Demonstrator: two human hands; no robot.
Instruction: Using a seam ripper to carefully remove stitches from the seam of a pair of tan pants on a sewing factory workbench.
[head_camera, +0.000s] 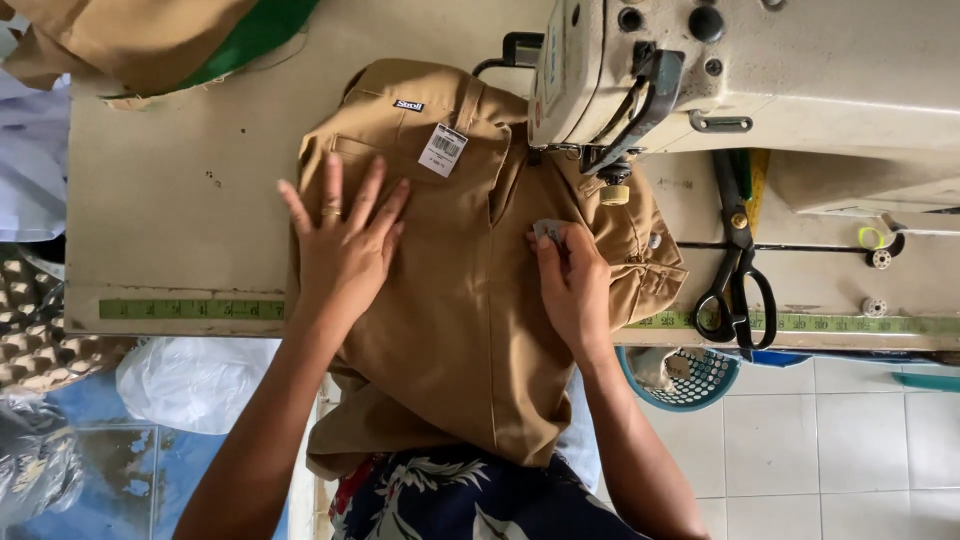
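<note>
Right, we're looking straight down on a sewing table (180, 180), and a pair of tan trousers (460, 330) lies across it, waistband end up by the sewing machine (740, 70), legs spilling off the near edge onto the person's lap. Left hand (345, 250) is flat on the fabric, fingers spread wide, ring on one finger, palm pressing the cloth down just below the back pocket area. Right hand (572, 285) sits near the trouser's right edge, thumb & fingertips pinched on a small grey piece (548, 232), prob. chalk, can't say for sure, tip touching the fabric. A white paper tag (443, 150) and a small black label (408, 105) show near the waistband, above the left hand. Machine's needle area hangs over the upper right part of the trousers, close to the right hand but not touching it.

Black scissors (737, 270) lie on the table to the right, well clear of the hands. Green measuring tape (185, 310) is fixed along the table's front edge. More tan cloth w/ something green (150, 40) is piled at the far left corner. Blue basket (690, 378) sits on the tiled floor below the table edge, white plastic bag (190, 380) on the left side.
</note>
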